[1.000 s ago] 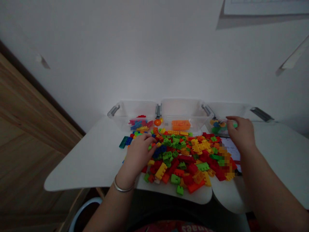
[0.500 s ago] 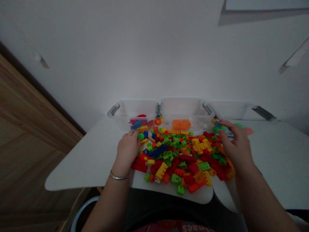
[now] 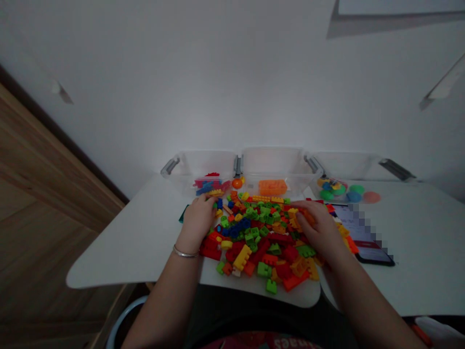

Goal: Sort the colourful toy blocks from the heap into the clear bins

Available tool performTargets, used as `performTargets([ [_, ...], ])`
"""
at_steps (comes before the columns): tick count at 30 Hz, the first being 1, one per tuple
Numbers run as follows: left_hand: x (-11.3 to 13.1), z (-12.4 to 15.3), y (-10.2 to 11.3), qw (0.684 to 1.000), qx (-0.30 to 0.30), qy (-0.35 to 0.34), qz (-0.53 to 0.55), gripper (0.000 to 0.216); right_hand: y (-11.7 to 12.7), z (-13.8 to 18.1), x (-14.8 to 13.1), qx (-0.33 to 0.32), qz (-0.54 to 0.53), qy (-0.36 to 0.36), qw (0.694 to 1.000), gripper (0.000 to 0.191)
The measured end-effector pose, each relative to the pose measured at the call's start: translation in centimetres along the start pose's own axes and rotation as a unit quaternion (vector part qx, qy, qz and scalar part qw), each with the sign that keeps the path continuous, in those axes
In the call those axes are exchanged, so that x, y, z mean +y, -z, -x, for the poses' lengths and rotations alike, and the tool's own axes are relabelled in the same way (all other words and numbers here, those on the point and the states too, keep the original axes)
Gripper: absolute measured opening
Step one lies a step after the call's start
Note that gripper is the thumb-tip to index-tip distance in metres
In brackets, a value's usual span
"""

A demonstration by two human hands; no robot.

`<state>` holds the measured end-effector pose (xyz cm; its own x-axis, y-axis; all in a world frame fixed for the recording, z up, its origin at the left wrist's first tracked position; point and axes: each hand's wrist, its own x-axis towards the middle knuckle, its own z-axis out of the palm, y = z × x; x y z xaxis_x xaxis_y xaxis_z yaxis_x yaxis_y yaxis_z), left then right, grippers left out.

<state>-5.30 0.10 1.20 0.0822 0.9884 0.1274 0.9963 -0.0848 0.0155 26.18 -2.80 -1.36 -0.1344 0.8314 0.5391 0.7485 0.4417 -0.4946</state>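
A heap of toy building blocks [image 3: 259, 232] in red, green, yellow, orange and blue lies on the white table between my hands. My left hand [image 3: 198, 215] rests at the heap's left edge with its fingers curled; what lies under them is hidden. A yellow block [image 3: 219, 213] and some blue ones show beside its fingertips. Over the right part of the heap is my right hand [image 3: 317, 223], thumb and fingers apart above orange blocks [image 3: 307, 216]. Nothing is clearly gripped in it.
Clear plastic boxes stand along the wall: the left box [image 3: 203, 160] holds pink and blue pieces, the middle box [image 3: 272, 160] an orange piece. Round coloured pieces [image 3: 354, 196] show at the right box [image 3: 348, 165]. A phone [image 3: 366, 237] lies right of the heap.
My right hand has moved left from beside the right box onto the heap, uncovering the phone. My left hand has shifted slightly right, and the green round piece at its fingers is no longer plainly visible.
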Motion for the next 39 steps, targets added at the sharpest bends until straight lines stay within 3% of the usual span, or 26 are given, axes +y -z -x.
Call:
performTargets([
  [7,-0.2,-0.6,-0.5,1.0,0.005,-0.014,0.026,0.033,-0.5,0.5,0.3,0.039,-0.027,-0.049,0.998,0.037],
  [12,-0.7,-1.2,-1.2,0.986,0.079,-0.005,0.15,0.042,-0.6,0.7,0.6,0.059,-0.024,-0.042,0.997,0.037],
  [15,-0.5,-1.0,-1.0,0.954,0.131,-0.011,0.269,0.047,-0.7,0.6,0.5,0.053,-0.002,-0.018,0.998,0.033],
  [19,1.0,0.7,0.3,0.894,0.192,-0.074,0.397,0.044,-0.5,0.4,0.1,0.033,0.0,0.013,0.999,0.027],
  [23,3.2,2.6,1.3,0.861,0.193,-0.128,0.452,0.03,0.1,0.2,-1.5,0.009,-0.032,0.021,0.999,0.025],
  [26,4.7,3.4,1.4,0.835,0.187,-0.153,0.494,0.041,0.3,0.1,-3.3,-0.028,-0.082,0.023,0.996,0.024],
  [29,5.8,3.7,1.2,0.831,0.183,-0.186,0.491,0.044,0.2,-0.2,-5.0,-0.082,-0.155,0.004,0.984,0.026],
  [32,6.4,3.8,1.0,0.857,0.196,-0.206,0.429,0.041,-0.4,-0.5,-6.1,-0.126,-0.248,-0.028,0.96,0.029],
  [36,6.9,3.9,1.1,0.867,0.243,-0.233,0.367,0.035,-1.3,-0.7,-6.7,-0.146,-0.333,-0.07,0.929,0.034],
  [39,7.2,4.1,1.1,0.859,0.245,-0.273,0.358,0.032,-1.9,-0.7,-6.7,-0.147,-0.342,-0.084,0.924,0.035],
])
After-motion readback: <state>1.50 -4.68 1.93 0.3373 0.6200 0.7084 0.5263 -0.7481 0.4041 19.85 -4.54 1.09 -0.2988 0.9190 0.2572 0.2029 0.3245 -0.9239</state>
